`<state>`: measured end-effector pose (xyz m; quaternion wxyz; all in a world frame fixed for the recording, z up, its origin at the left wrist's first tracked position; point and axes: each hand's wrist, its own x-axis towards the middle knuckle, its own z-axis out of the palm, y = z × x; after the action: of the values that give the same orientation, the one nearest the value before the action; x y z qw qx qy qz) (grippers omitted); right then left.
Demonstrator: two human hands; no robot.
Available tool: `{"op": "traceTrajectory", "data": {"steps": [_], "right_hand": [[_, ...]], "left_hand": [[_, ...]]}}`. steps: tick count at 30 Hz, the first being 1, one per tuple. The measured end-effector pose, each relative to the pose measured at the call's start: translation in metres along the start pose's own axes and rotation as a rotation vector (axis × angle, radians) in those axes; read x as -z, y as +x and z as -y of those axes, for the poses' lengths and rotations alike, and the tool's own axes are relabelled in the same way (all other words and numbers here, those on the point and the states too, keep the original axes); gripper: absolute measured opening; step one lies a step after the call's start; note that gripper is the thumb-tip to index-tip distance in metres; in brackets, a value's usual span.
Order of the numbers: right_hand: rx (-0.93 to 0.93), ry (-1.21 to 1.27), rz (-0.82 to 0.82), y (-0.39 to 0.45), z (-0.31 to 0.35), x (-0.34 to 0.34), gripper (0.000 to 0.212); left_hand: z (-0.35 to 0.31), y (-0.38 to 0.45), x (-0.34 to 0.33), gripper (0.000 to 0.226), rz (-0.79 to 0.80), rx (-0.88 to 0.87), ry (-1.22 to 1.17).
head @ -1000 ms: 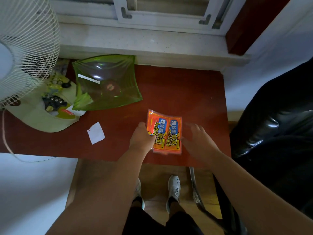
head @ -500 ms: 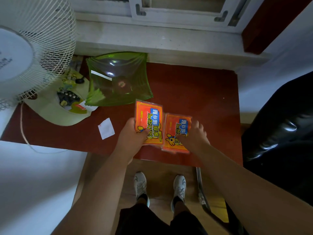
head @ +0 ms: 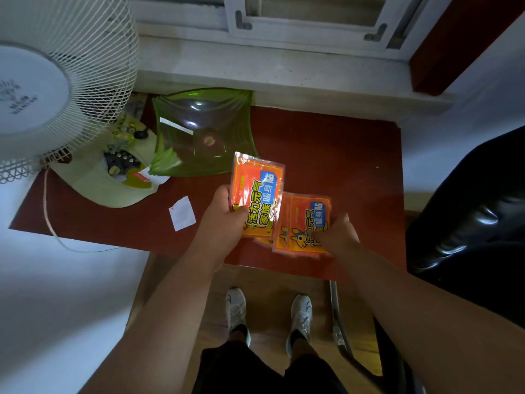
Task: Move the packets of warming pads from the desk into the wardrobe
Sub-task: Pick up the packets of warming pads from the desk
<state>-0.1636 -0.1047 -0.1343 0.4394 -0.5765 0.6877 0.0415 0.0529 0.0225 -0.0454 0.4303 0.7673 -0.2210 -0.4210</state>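
Note:
Orange warming-pad packets with blue labels are above the front of the red-brown desk (head: pixel 326 155). My left hand (head: pixel 224 220) grips one packet (head: pixel 257 194) by its lower left corner and holds it up, tilted, over the desk. My right hand (head: pixel 338 236) grips a small stack of packets (head: pixel 304 223) at their lower right, just to the right of and slightly under the first packet. How many packets are in that stack I cannot tell. No wardrobe is in view.
A green translucent dish (head: pixel 201 135) sits behind the packets. A white table fan (head: pixel 56 78) and its base (head: pixel 113 177) fill the desk's left end, with a paper scrap (head: pixel 181 213) nearby. A black chair (head: pixel 468 211) stands at right. A window sill (head: pixel 270 66) runs behind.
The packets lay together on the desk one second ago. My two hands have picked them up and split them, the left one raised higher and further from the desk.

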Motion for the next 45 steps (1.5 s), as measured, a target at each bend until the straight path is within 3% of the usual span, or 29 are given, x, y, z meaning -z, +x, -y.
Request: {"op": "traceTrajectory", "data": {"steps": [5,9,13,19,26,31,45], "right_hand": [[0.065,0.012,0.041,-0.008,0.006,0.024,0.033],[0.115,0.041,0.075,-0.027,0.022,0.056,0.032],[0.227,0.109,0.019,-0.055,0.041,0.101,0.02],[0.398,0.324,-0.096,-0.11,0.066,0.176,0.031],[0.566,0.431,-0.237,-0.152,0.071,0.24,0.028],[0.561,0.458,-0.337,-0.168,0.072,0.251,0.034],[0.348,0.752,-0.552,-0.197,0.074,0.232,0.03]], "left_hand": [[-0.022,-0.007,0.0,0.041,-0.031,-0.056,0.164],[-0.045,-0.015,0.002,0.026,-0.035,-0.115,0.214],[-0.08,-0.023,0.006,0.031,-0.038,-0.203,0.253],[-0.148,-0.048,0.004,0.035,-0.054,-0.345,0.156],[-0.183,-0.07,-0.015,0.034,-0.015,-0.455,0.023],[-0.19,-0.068,-0.03,0.03,0.006,-0.468,-0.058],[-0.224,-0.013,-0.042,0.024,0.38,-0.466,0.007]]}}
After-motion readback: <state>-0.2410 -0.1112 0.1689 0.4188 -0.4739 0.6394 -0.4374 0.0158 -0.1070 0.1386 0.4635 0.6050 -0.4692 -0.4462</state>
